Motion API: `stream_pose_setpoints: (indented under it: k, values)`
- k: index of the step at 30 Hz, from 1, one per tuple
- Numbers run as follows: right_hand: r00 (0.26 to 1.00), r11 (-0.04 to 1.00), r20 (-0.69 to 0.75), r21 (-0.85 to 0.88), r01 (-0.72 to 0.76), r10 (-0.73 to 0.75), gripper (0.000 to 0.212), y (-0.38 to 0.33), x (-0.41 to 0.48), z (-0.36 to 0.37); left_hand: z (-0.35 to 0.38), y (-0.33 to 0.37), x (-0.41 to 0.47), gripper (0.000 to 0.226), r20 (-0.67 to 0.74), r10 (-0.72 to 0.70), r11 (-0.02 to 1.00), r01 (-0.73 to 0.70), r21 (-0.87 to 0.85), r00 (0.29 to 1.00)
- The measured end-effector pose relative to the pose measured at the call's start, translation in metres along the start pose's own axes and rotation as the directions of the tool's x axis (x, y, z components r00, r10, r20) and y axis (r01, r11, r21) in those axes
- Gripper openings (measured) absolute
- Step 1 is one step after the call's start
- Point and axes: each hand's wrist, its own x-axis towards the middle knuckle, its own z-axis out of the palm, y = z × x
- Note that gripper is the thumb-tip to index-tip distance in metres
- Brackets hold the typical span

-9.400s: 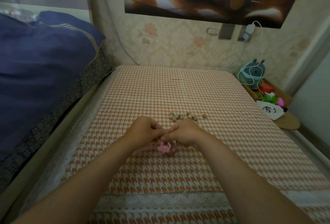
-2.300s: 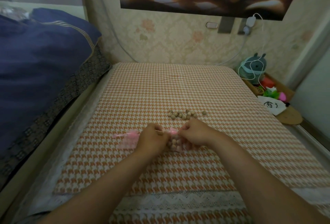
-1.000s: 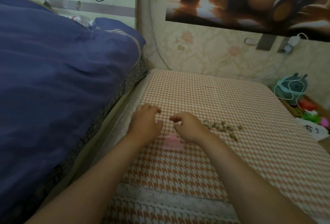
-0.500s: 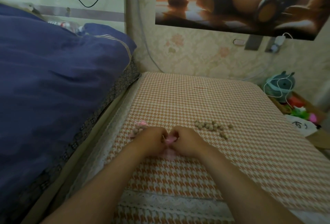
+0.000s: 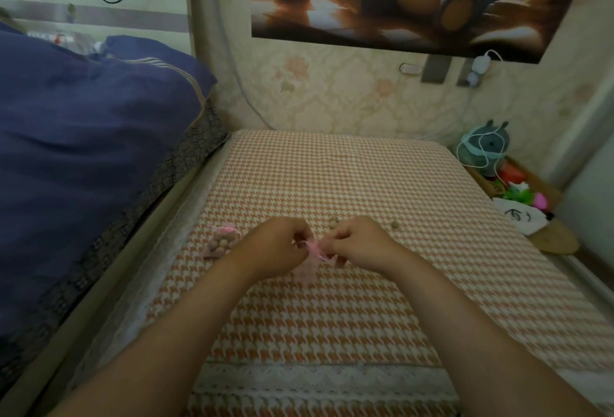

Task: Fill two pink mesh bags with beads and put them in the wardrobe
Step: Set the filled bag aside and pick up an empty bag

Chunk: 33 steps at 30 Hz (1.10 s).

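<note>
Pink mesh bag in the hands (image 5: 307,267): pale and slack, it lies on the houndstooth cloth (image 5: 332,167) between the two hands, with its gathered top and pink ribbon lifted to the fingertips.
Left hand (image 5: 275,247): fingers curled, pinching the left side of that bag's top.
Right hand (image 5: 360,244): fingers curled too, pinching the same top from the right, so both hands meet over the ribbon.
Second pink mesh bag (image 5: 221,244): lies on the cloth left of the left hand, apart from it and near the cloth's left edge. Beige beads show through the mesh (its top is drawn into a small pink tuft).
Loose beads (image 5: 333,223): one lies just beyond the right hand's knuckles and another sits farther right. Whether more lie behind the hands cannot be told.
Cloth: orange-and-white, spread flat, with a white lace band across its near edge.
Blue quilt (image 5: 83,150): heaped along the left, higher than the cloth.
Wall: a poster (image 5: 415,1) hangs above, and a white charger (image 5: 481,64) sends its cable down to a teal round toy (image 5: 483,149) at the far right corner.
</note>
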Motion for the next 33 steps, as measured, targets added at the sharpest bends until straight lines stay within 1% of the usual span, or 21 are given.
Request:
stream_pose_setpoints:
  k: [2, 3, 4, 5, 6, 7, 9, 11, 16, 18, 19, 20, 22, 23, 25, 28, 30, 33]
  values:
    - [0.999, 1.0, -0.047, -0.012, 0.007, -0.008, 0.016, 0.003, 0.001, -0.002, 0.003, 0.003, 0.0, 0.027, -0.096, 0.045, 0.997, -0.039, 0.066, 0.994]
    - [0.997, 1.0, -0.069, -0.029, 0.012, -0.014, 0.016, 0.004, 0.001, -0.003, 0.003, 0.005, 0.0, 0.029, -0.157, 0.053, 0.997, -0.044, 0.061, 0.986]
    - [0.996, 0.998, -0.087, -0.06, 0.022, -0.027, 0.017, 0.004, 0.001, -0.004, 0.002, 0.008, 0.0, 0.026, -0.211, 0.044, 0.999, -0.04, 0.021, 0.977]
    - [0.995, 0.995, -0.096, -0.099, 0.032, -0.041, 0.018, 0.004, 0.001, -0.005, 0.002, 0.013, -0.001, 0.019, -0.247, 0.014, 0.999, -0.024, -0.038, 0.969]
    - [0.994, 0.99, -0.095, -0.132, 0.041, -0.054, 0.021, 0.004, 0.001, -0.005, 0.003, 0.017, -0.002, 0.011, -0.258, -0.028, 0.995, 0.002, -0.101, 0.966]
    - [0.994, 0.987, -0.092, -0.156, 0.047, -0.062, 0.023, 0.004, 0.001, -0.005, 0.003, 0.022, -0.002, 0.009, -0.241, -0.082, 0.987, 0.045, -0.157, 0.967]
    - [0.993, 0.983, -0.089, -0.177, 0.055, -0.072, 0.023, 0.003, 0.003, -0.004, 0.006, 0.027, -0.004, 0.018, -0.153, -0.156, 0.966, 0.119, -0.229, 0.976]
    - [0.993, 0.981, -0.086, -0.179, 0.07, -0.086, 0.022, 0.004, 0.004, -0.004, 0.007, 0.028, -0.005, 0.018, -0.104, -0.166, 0.961, 0.138, -0.24, 0.981]
    - [0.994, 0.991, -0.07, -0.11, 0.08, -0.088, 0.01, 0.004, 0.006, -0.002, 0.006, 0.022, -0.004, 0.005, -0.029, -0.203, 0.946, 0.189, -0.262, 0.979]
    - [0.992, 0.992, -0.085, -0.088, 0.087, -0.094, 0.01, 0.005, 0.006, -0.002, 0.006, 0.024, -0.004, 0.002, -0.009, -0.203, 0.942, 0.193, -0.275, 0.979]
    - [0.991, 0.992, -0.09, -0.08, 0.094, -0.101, 0.013, 0.005, 0.006, -0.002, 0.005, 0.026, -0.004, 0.006, -0.006, -0.215, 0.923, 0.201, -0.329, 0.977]
    - [0.99, 0.991, -0.087, -0.086, 0.106, -0.113, 0.016, 0.005, 0.006, -0.003, 0.004, 0.027, -0.004, 0.009, 0.005, -0.24, 0.88, 0.22, -0.421, 0.971]
    - [0.985, 0.979, -0.064, -0.143, 0.149, -0.159, 0.02, 0.004, 0.005, -0.006, 0.002, 0.03, -0.003, 0.015, 0.045, -0.311, 0.741, 0.272, -0.615, 0.949]
    - [0.982, 0.97, -0.046, -0.176, 0.171, -0.181, 0.022, 0.002, 0.004, -0.007, 0.001, 0.031, -0.003, 0.017, 0.06, -0.341, 0.686, 0.291, -0.667, 0.938]
    - [0.977, 0.949, -0.014, -0.24, 0.205, -0.214, 0.023, 0.0, 0.003, -0.008, 0.001, 0.033, -0.002, 0.019, 0.065, -0.371, 0.647, 0.308, -0.697, 0.926]
    - [0.976, 0.921, 0.025, -0.325, 0.214, -0.218, 0.021, -0.002, 0.003, -0.007, 0.003, 0.035, -0.001, 0.016, 0.038, -0.374, 0.674, 0.3, -0.675, 0.927]
    - [0.979, 0.907, 0.039, -0.368, 0.202, -0.202, 0.025, -0.004, 0.003, -0.008, 0.004, 0.036, -0.001, 0.014, 0.026, -0.369, 0.694, 0.294, -0.658, 0.929]
    - [0.979, 0.878, 0.09, -0.432, 0.205, -0.184, 0.031, -0.009, 0.0, -0.009, 0.005, 0.035, -0.002, 0.014, 0.021, -0.351, 0.697, 0.276, -0.662, 0.936]
